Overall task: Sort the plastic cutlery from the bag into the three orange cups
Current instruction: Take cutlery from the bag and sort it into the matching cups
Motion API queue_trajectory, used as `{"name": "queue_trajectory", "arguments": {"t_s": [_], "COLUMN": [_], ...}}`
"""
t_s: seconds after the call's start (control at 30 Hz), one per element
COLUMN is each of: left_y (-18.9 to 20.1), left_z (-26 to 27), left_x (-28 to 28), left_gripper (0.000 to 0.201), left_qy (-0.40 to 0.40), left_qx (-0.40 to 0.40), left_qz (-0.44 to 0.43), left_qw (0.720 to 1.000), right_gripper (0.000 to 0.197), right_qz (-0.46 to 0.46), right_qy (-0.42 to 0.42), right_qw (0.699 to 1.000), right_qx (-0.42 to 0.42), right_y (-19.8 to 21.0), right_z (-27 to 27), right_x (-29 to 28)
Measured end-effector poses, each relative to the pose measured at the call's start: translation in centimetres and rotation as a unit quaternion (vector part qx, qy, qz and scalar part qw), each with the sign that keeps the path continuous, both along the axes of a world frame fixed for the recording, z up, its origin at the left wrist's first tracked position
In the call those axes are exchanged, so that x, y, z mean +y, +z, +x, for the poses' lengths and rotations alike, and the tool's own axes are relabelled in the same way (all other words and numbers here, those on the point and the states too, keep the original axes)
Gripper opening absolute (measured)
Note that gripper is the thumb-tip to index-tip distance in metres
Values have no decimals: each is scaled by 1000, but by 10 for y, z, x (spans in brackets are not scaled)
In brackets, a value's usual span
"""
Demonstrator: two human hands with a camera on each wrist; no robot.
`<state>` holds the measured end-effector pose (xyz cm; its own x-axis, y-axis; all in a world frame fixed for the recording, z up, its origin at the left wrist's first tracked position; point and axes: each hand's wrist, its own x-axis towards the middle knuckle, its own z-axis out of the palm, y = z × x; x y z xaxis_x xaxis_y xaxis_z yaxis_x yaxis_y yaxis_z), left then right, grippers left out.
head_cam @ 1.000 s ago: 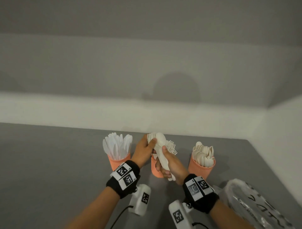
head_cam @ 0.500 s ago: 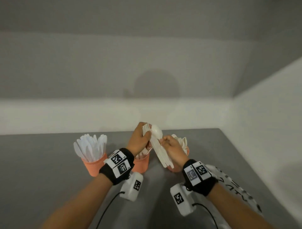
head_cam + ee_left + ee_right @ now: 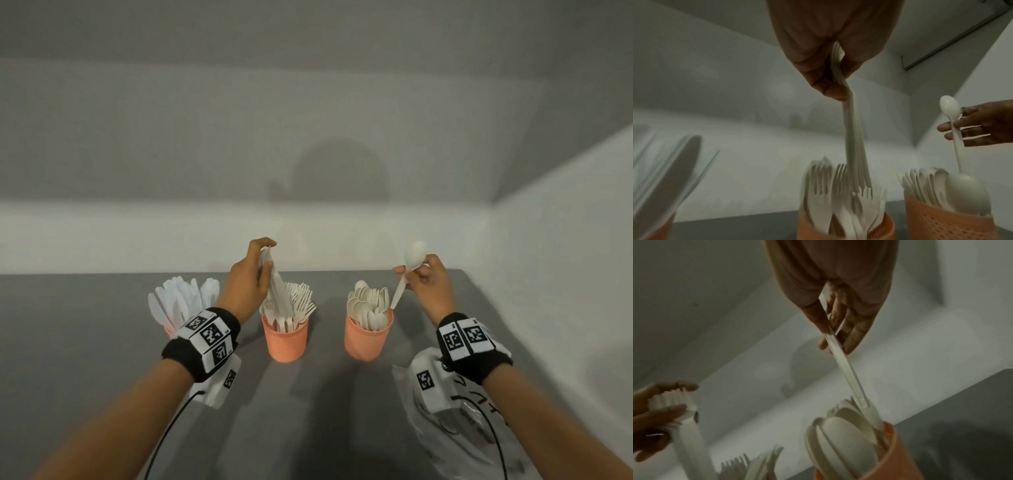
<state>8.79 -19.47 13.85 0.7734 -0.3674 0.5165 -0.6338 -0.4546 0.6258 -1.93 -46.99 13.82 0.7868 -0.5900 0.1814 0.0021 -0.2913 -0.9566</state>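
**Forks in one hand, a spoon in the other**

Your left hand [image 3: 247,278] is up over the middle cup [image 3: 285,339], fingers and thumb pinched around a bundle of forks [image 3: 852,155] at the tine end, so the handles hang down and reach in among the forks already standing in that cup. The wrist view shows the thumb pressed right against the stack.

Your right hand [image 3: 428,284] has a single spoon [image 3: 409,265] gripped by its neck, bowl pointing up, handle slanting down toward the right cup [image 3: 367,341]. The handle tip is right at the spoons packed in there; whether it's touching them I can't quite tell.

The left cup [image 3: 168,331] is mostly hidden behind your left wristband, but the clear-white knives [image 3: 181,301] fan out of the top of it.

All three cups sit in a row on the grey bench [image 3: 85,342]. The plastic bag [image 3: 455,421] lies crumpled on the bench near the right corner, under your right forearm; what's in it I can't make out.
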Motion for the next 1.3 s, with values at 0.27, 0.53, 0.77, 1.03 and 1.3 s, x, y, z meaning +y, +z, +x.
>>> {"name": "queue_trajectory", "arguments": {"t_s": [0.27,0.53,0.77,1.03,1.3], "left_y": [-13,-36,-49,-55,-72], "left_z": [-3,-13,-18,-11,-4], "left_x": [-6,-19,-28,-30,-39], "left_gripper": [34,29,29,41,62], "left_qy": [-7,-12,-2,15,68], "left_qx": [-22,7,-47,-134,-63], "left_qz": [35,87,152,257,320], "left_qw": [999,996,987,957,943], "right_gripper": [30,25,52,49,97], "right_qz": [-4,-38,-171,-338,-397], "right_qy": [-15,-9,-1,21,24], "right_qw": [998,989,979,915,883], "right_qx": [57,142,112,218,249], "right_y": [-27,-49,-44,-51,-53], "right_z": [5,-3,-2,11,28], "right_x": [-2,14,27,30,37]}}
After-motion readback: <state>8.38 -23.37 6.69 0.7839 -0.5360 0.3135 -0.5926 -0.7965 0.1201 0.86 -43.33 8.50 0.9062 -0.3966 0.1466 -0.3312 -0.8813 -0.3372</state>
